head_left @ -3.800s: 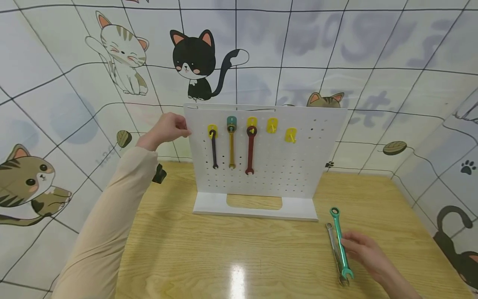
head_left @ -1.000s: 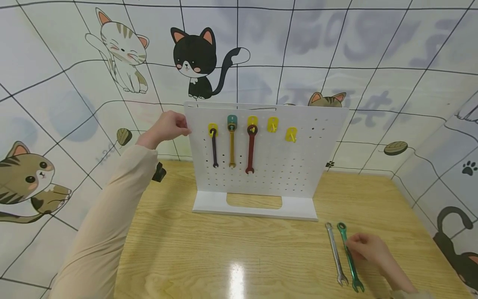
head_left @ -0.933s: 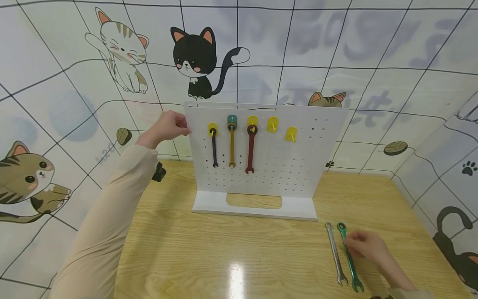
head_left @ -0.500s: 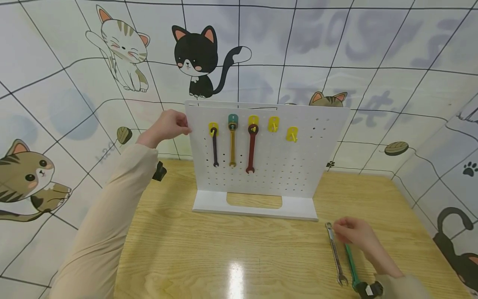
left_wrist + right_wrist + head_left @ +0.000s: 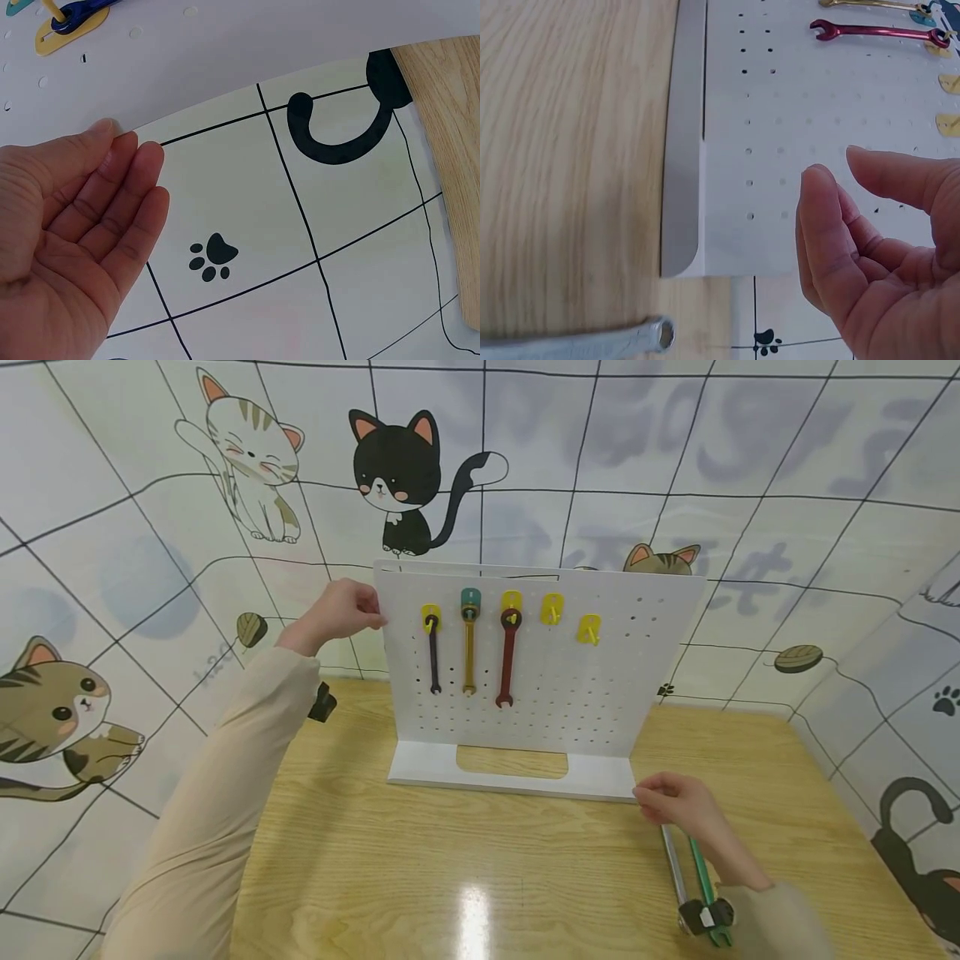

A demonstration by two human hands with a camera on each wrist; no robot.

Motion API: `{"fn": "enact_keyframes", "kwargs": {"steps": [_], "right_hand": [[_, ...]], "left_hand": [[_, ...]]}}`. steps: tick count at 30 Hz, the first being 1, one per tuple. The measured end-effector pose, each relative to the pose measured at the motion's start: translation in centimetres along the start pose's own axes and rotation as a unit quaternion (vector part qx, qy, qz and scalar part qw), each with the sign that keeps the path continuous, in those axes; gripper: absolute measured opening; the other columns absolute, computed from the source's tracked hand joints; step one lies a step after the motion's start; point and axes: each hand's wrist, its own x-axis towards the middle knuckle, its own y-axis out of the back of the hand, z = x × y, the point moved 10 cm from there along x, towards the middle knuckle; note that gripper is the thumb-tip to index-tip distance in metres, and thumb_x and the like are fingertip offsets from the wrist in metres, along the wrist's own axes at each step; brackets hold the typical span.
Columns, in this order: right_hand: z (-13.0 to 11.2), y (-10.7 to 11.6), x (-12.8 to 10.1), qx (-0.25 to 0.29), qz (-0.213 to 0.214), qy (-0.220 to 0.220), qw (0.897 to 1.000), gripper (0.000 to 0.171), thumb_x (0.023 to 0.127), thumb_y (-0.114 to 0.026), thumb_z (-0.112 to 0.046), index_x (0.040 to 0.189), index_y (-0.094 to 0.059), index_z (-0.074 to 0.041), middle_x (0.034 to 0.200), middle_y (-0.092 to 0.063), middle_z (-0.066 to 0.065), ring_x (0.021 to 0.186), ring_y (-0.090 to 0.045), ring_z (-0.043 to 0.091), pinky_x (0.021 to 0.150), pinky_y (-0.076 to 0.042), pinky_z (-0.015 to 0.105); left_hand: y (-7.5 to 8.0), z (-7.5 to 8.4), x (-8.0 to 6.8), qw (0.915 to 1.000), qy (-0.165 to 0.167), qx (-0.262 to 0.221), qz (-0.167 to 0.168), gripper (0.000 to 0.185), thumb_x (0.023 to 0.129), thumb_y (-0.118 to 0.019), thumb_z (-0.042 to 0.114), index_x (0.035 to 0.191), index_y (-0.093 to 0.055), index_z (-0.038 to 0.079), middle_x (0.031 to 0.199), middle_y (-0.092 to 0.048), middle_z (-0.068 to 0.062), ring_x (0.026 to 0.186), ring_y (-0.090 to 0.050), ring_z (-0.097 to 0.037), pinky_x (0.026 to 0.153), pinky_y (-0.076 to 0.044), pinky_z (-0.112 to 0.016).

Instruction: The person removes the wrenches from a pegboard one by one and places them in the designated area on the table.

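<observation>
The silver wrench (image 5: 673,863) and the green wrench (image 5: 702,872) lie side by side on the table (image 5: 352,868), toward its right edge and in front of the right front corner of the pegboard stand (image 5: 577,702). The right grip (image 5: 684,807) is above and beyond them, near that corner; its forearm and a black wrist camera (image 5: 705,916) cover parts of both wrenches in the head view. The right wrist view shows the silver wrench's ring end well apart from the fingers. This grip is partly open, with a clear gap between thumb and curved fingers, and holds nothing. The left grip (image 5: 341,610) is nearly closed, thumb and fingers pinching the stand's left edge, high up. Beside it hang 3 wrenches: dark (image 5: 433,662), gold (image 5: 469,656) and red (image 5: 507,664).
</observation>
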Motion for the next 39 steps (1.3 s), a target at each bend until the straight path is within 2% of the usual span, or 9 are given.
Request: {"fn": "enact_keyframes", "kwargs": {"steps": [9,17,25,29,35,39], "right_hand": [[-2.1,-1.5,1.5,0.036,-0.007,0.031,0.999,0.026,0.089,-0.062,-0.009,0.101,-0.057,0.013,0.082,-0.065,0.014,0.069,-0.062,0.012,0.065,-0.053,0.030],[-4.3,-3.1,2.5,0.066,-0.016,0.031,0.997,0.026,0.089,-0.062,-0.009,0.103,-0.056,0.013,0.083,-0.064,0.011,0.070,-0.062,0.011,0.065,-0.053,0.027],[-6.2,-4.7,3.8,0.063,-0.029,0.053,0.996,0.027,0.090,-0.062,-0.011,0.103,-0.058,0.011,0.084,-0.065,0.010,0.072,-0.062,0.013,0.067,-0.053,0.028],[-7.2,-5.5,4.5,0.077,-0.036,0.070,0.994,0.028,0.089,-0.063,-0.011,0.105,-0.058,0.012,0.087,-0.065,0.014,0.074,-0.063,0.014,0.068,-0.053,0.028],[-8.9,-6.6,5.5,0.099,-0.042,0.098,0.989,0.029,0.090,-0.062,-0.012,0.106,-0.058,0.011,0.086,-0.066,0.010,0.079,-0.065,0.018,0.071,-0.053,0.028],[-10.1,-7.2,6.2,0.121,-0.031,0.108,0.986,0.031,0.090,-0.062,-0.012,0.111,-0.057,0.011,0.090,-0.064,0.009,0.081,-0.064,0.015,0.073,-0.053,0.029]], "left_hand": [[-0.1,-0.1,0.1,1.0000,-0.004,-0.005,0.000,0.012,0.087,-0.065,0.008,0.086,-0.064,-0.004,0.081,-0.066,-0.014,0.076,-0.055,-0.026,0.069,-0.042,-0.034],[0.0,0.1,0.0,1.0000,-0.003,-0.004,0.000,0.012,0.086,-0.065,0.008,0.087,-0.064,-0.004,0.081,-0.065,-0.014,0.076,-0.055,-0.026,0.070,-0.042,-0.034],[0.0,0.1,0.0,1.0000,-0.002,-0.002,-0.001,0.012,0.086,-0.065,0.008,0.087,-0.064,-0.004,0.080,-0.065,-0.013,0.076,-0.055,-0.025,0.068,-0.042,-0.032],[0.1,0.1,0.0,1.0000,-0.002,-0.001,0.000,0.012,0.086,-0.065,0.008,0.087,-0.064,-0.004,0.080,-0.065,-0.013,0.075,-0.055,-0.025,0.068,-0.042,-0.032],[0.1,0.2,0.0,1.0000,-0.004,-0.001,0.001,0.011,0.086,-0.065,0.007,0.087,-0.064,-0.005,0.080,-0.065,-0.014,0.076,-0.055,-0.026,0.069,-0.042,-0.032],[0.2,0.3,-0.1,1.0000,-0.005,0.001,0.003,0.011,0.086,-0.065,0.006,0.086,-0.064,-0.005,0.079,-0.065,-0.014,0.076,-0.055,-0.026,0.068,-0.042,-0.031]]}}
